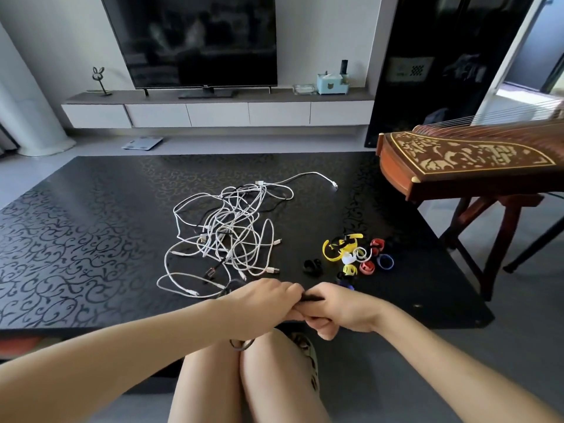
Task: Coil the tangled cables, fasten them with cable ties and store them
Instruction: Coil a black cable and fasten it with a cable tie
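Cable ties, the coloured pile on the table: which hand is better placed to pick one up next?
Probably the right hand: the cable ties lie just beyond it, on its side; the left hand would have to cross over. Both grip a dark cable, so the left could hold it.

A black table (91,227) patterned with grey scrollwork is seen; mostly white tangled cables (225,230) and yellow, red, blue, white and black cable ties (355,257) are shown.

Nothing legible: the mark on the television (195,41) at 12 o'clock and the inlay on the zither (470,157) at 2 o'clock are unreadable.
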